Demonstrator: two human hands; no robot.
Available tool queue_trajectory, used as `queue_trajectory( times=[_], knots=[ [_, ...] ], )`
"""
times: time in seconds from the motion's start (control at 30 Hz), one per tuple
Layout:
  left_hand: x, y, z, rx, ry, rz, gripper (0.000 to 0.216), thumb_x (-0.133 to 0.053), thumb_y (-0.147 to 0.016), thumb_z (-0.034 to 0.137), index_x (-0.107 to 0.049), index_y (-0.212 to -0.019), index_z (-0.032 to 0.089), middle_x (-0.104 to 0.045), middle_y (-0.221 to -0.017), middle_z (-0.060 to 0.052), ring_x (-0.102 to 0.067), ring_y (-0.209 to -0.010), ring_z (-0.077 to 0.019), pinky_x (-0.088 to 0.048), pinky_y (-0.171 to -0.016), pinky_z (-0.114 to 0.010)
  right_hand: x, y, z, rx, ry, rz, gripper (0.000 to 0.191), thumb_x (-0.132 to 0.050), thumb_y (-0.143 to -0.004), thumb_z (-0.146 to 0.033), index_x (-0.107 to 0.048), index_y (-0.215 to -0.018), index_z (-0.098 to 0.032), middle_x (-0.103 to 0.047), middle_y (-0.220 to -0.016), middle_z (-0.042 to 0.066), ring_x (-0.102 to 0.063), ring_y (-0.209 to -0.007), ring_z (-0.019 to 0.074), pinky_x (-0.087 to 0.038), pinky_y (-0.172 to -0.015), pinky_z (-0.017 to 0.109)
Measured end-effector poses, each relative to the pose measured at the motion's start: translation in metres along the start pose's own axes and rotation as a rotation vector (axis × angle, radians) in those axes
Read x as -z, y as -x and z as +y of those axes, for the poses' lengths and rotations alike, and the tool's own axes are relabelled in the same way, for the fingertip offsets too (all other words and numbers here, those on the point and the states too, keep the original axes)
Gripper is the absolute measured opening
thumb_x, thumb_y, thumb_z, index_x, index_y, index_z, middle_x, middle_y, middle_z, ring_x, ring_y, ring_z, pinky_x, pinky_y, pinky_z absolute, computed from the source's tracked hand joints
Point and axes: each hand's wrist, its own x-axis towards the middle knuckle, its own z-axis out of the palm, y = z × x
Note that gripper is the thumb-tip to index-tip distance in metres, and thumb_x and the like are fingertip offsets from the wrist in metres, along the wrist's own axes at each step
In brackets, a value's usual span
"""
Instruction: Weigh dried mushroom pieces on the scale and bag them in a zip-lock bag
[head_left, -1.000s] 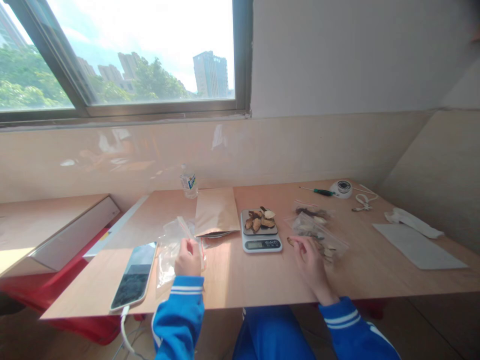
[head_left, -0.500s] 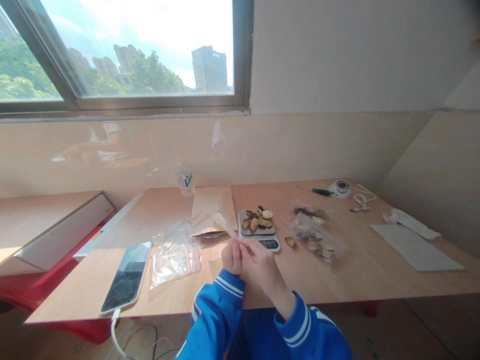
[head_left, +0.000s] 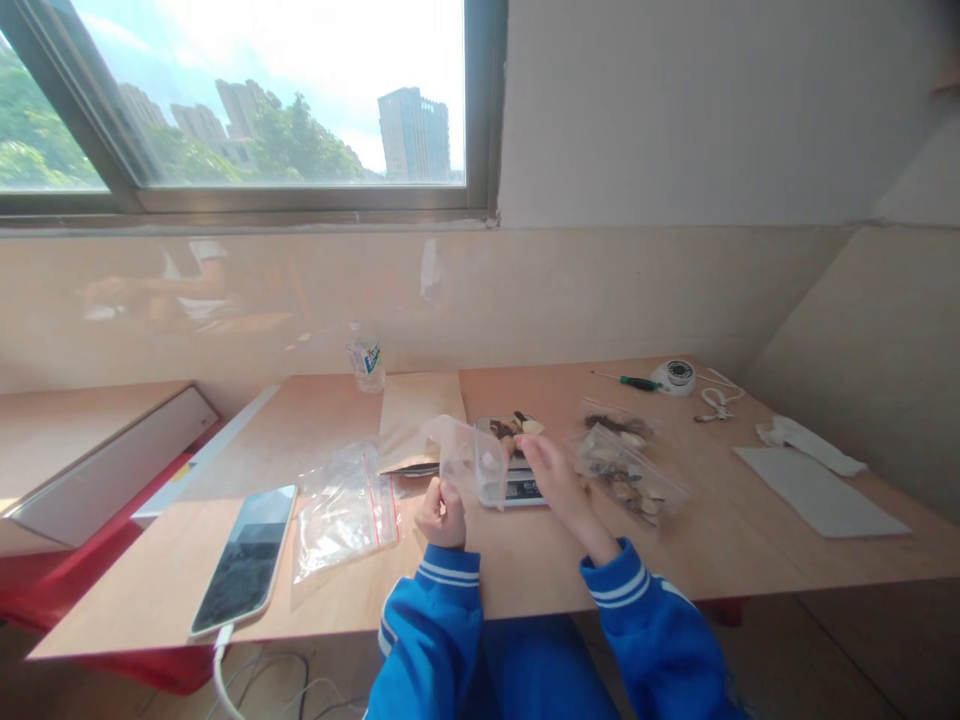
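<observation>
My left hand (head_left: 442, 517) is closed on a clear plastic zip bag (head_left: 459, 458), which stands up from the fist and spreads toward the scale. On a small digital kitchen scale (head_left: 491, 493) lies a heap of dried brown slices (head_left: 504, 428), possibly mushroom. My right hand (head_left: 555, 482) reaches over the scale's right side, its fingertips together at the slices. Whether a slice is pinched there is too small to make out. The scale is partly covered by the bag and my right hand.
Filled zip bags (head_left: 626, 475) of dried pieces lie right of the scale. Left are flat clear bags (head_left: 341, 515), a kraft paper bag (head_left: 420, 410), a bottle (head_left: 366, 362) and a charging phone (head_left: 246, 560). A screwdriver (head_left: 637, 383), dome camera (head_left: 677, 376) and white board (head_left: 817, 490) sit farther right.
My hands have parted. My right hand has left the bag and moved to the slices on the scale. The bag in my left hand has spread wider.
</observation>
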Motion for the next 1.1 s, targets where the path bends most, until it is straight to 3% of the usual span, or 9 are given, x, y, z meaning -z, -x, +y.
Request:
queue_trajectory(
  times=[0.1,0.17,0.27,0.4,0.6,0.73,0.83,1.03,1.1],
  knots=[
    [0.001,-0.001,0.001,-0.017,0.001,-0.004,0.041,-0.034,-0.084,0.035,-0.033,-0.045,0.020,-0.033,-0.038,0.005,-0.035,-0.040,-0.0080,-0.033,-0.045,-0.019,-0.023,-0.002,0.012,-0.008,0.269,0.226,0.041,-0.040,-0.086,-0.049,-0.057,-0.100,-0.015,-0.060,-0.102,0.016,-0.053,-0.100,0.0274,-0.041,-0.089,0.045],
    [0.002,-0.001,0.003,-0.033,0.002,-0.022,0.041,-0.035,-0.083,0.034,-0.035,-0.045,0.020,-0.034,-0.038,0.005,-0.035,-0.040,-0.0080,-0.033,-0.045,-0.019,-0.038,-0.003,0.018,-0.043,0.434,0.294,0.046,-0.049,-0.081,-0.051,-0.054,-0.104,-0.011,-0.057,-0.102,0.019,-0.051,-0.101,0.0315,-0.040,-0.087,0.048],
    [0.005,-0.001,0.005,-0.040,0.002,-0.048,0.041,-0.036,-0.083,0.032,-0.037,-0.044,0.020,-0.035,-0.039,0.005,-0.035,-0.040,-0.0081,-0.033,-0.046,-0.020,-0.054,-0.005,0.021,-0.065,0.564,0.302,0.049,-0.054,-0.077,-0.050,-0.051,-0.105,-0.010,-0.056,-0.097,0.021,-0.050,-0.096,0.0338,-0.041,-0.081,0.048],
    [0.006,-0.001,0.007,-0.056,0.010,-0.051,0.040,-0.036,-0.084,0.030,-0.040,-0.045,0.020,-0.037,-0.039,0.004,-0.037,-0.040,-0.0084,-0.034,-0.047,-0.020,-0.060,-0.006,0.022,-0.078,0.622,0.281,0.036,-0.053,-0.078,-0.042,-0.053,-0.099,-0.013,-0.056,-0.092,0.019,-0.050,-0.093,0.0340,-0.040,-0.078,0.047],
    [0.002,0.000,0.011,-0.090,0.098,0.002,0.041,-0.039,-0.085,0.028,-0.043,-0.045,0.019,-0.039,-0.038,0.005,-0.040,-0.039,-0.0081,-0.034,-0.046,-0.020,-0.060,-0.007,0.033,0.033,0.645,0.189,0.021,-0.046,-0.079,-0.025,-0.054,-0.096,-0.014,-0.056,-0.093,0.015,-0.049,-0.090,0.0293,-0.042,-0.077,0.043],
    [-0.001,0.000,0.006,-0.110,0.135,0.041,0.043,-0.041,-0.085,0.029,-0.044,-0.043,0.019,-0.038,-0.036,0.005,-0.040,-0.037,-0.0078,-0.033,-0.044,-0.020,-0.059,-0.008,0.039,0.115,0.563,0.189,0.019,-0.043,-0.079,-0.018,-0.055,-0.093,-0.015,-0.057,-0.092,0.012,-0.051,-0.089,0.0260,-0.042,-0.080,0.041],
    [-0.002,-0.001,-0.002,-0.137,0.128,0.018,0.043,-0.040,-0.085,0.030,-0.045,-0.043,0.019,-0.040,-0.035,0.005,-0.041,-0.037,-0.0079,-0.034,-0.044,-0.020,-0.052,-0.010,0.032,0.091,0.361,0.186,0.018,-0.040,-0.081,-0.020,-0.056,-0.090,-0.016,-0.059,-0.089,0.011,-0.054,-0.085,0.0234,-0.044,-0.080,0.038],
    [-0.003,-0.001,-0.011,-0.147,0.115,-0.020,0.043,-0.041,-0.084,0.032,-0.046,-0.044,0.019,-0.041,-0.035,0.004,-0.042,-0.036,-0.0080,-0.034,-0.043,-0.020,-0.014,-0.018,-0.030,-0.034,-0.082,0.208,0.021,-0.044,-0.086,-0.034,-0.057,-0.092,-0.019,-0.065,-0.088,0.006,-0.060,-0.080,0.0178,-0.047,-0.073,0.030],
    [-0.003,-0.001,-0.011,-0.156,0.114,-0.017,0.042,-0.041,-0.084,0.031,-0.046,-0.044,0.019,-0.041,-0.035,0.004,-0.041,-0.036,-0.0078,-0.034,-0.043,-0.020,-0.004,-0.020,-0.053,0.050,-0.172,0.084,0.021,-0.044,-0.087,-0.035,-0.058,-0.092,-0.020,-0.065,-0.089,0.004,-0.060,-0.081,0.0158,-0.047,-0.073,0.028]
  ],
)
